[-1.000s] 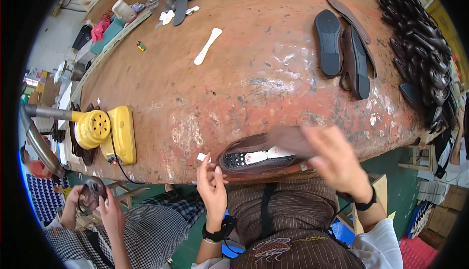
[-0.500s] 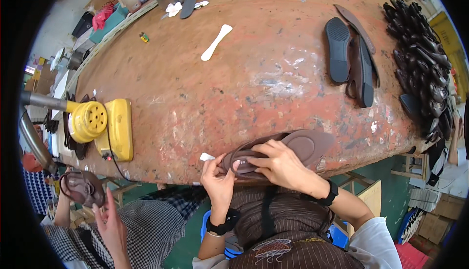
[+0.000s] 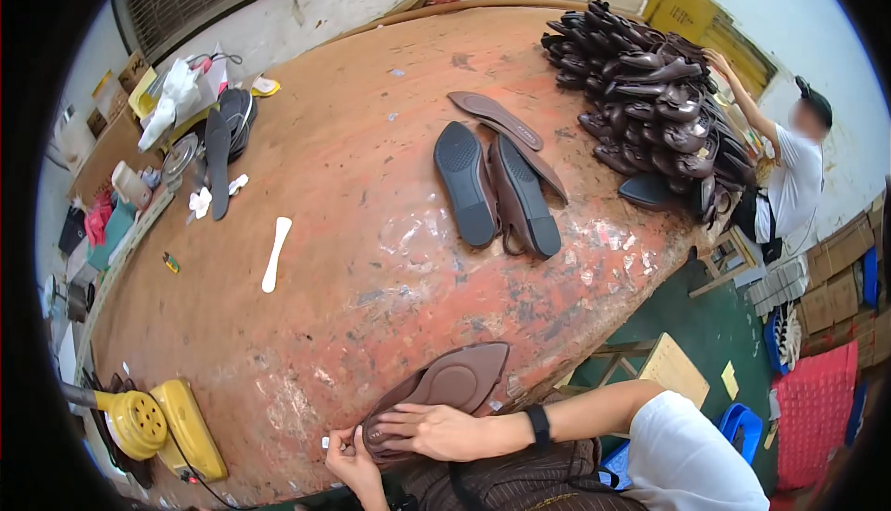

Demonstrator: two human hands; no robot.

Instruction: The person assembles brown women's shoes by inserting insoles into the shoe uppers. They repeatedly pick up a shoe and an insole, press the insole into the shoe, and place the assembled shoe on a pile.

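Observation:
A brown pointed flat shoe [image 3: 464,376] lies at the table's near edge, its toe aimed to the far right. It has a padded brown insole, which sticks out past the toe side. My left hand [image 3: 353,469] pinches the rim at the heel end between thumb and fingers. Over the heel part of the insole, my right hand [image 3: 427,432] lies with its fingers stretched flat, pressing down inside the shoe; the fingertips are near the heel. Part of the shoe's near side is hidden by my right hand and wrist.
A pair of brown shoes [image 3: 497,191] lies soles up beside loose insoles [image 3: 497,116]. A large heap of dark shoes [image 3: 650,93] stands at the far right, with a person [image 3: 794,158] reaching to it. A white bone-shaped strip [image 3: 277,254] and a yellow machine [image 3: 190,427] are at left.
My view has swung to the right, bringing the heap and another person into sight; the neighbour at left is gone from view. My right fingers have flattened onto the insole.

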